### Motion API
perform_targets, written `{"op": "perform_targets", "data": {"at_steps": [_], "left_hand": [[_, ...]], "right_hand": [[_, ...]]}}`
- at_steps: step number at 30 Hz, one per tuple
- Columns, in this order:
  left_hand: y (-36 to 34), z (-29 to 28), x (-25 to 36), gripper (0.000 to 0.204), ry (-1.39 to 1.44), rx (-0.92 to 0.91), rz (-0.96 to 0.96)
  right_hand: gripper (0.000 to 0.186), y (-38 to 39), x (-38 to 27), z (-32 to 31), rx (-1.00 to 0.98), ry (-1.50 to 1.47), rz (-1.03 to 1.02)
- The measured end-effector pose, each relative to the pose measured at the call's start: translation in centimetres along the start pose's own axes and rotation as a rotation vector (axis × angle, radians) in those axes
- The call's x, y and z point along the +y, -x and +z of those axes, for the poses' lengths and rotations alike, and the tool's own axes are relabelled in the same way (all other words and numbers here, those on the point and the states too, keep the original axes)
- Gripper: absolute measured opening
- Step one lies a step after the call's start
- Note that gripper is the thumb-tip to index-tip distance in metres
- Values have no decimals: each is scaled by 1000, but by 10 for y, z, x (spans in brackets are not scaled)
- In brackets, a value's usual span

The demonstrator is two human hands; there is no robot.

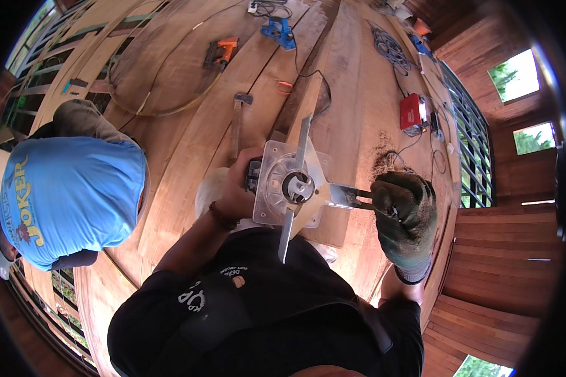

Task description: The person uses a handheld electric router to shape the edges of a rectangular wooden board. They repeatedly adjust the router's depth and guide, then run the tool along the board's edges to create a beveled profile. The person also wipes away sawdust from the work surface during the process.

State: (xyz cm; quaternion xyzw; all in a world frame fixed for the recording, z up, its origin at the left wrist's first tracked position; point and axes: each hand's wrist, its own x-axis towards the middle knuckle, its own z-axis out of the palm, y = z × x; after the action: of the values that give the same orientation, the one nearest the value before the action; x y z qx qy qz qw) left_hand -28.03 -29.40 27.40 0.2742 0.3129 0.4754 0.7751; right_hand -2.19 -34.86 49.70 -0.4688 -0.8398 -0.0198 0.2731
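My bare left hand (241, 179) wraps around the dark body of a handheld router (297, 186), whose underside faces up. Its square clear base plate (267, 204) surrounds a round opening with a metal collet. Across the base lies a pale, pointed plate (321, 182) with flat metal strips (285, 239) sticking out. My right hand (405, 213), in a dark green work glove, is closed at the dark forked end of the metal arm (343, 195) on the right. Its fingers partly hide what they grip.
A co-worker in a blue shirt (75, 188) crouches at left. On the boards (188, 144) lie a hatchet (239, 116), an orange nail gun (222, 51), a blue power planer (278, 32), a red machine (412, 114) and coiled cable (391, 51). Open slats (471, 144) flank the floor.
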Motion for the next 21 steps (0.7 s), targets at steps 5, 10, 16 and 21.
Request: {"op": "perform_targets", "data": {"at_steps": [5, 10, 16, 21], "left_hand": [[6, 8, 4, 90, -499, -86, 676], [4, 9, 5, 88, -679, -33, 848], [2, 5, -1, 91, -774, 14, 893], [-1, 10, 8, 84, -911, -22, 1007]], "right_hand": [[17, -6, -5, -1, -94, 177, -145], [15, -14, -3, -2, -205, 307, -320], [22, -12, -1, 4, -234, 295, -277], [23, -9, 3, 24, -102, 279, -165]]}}
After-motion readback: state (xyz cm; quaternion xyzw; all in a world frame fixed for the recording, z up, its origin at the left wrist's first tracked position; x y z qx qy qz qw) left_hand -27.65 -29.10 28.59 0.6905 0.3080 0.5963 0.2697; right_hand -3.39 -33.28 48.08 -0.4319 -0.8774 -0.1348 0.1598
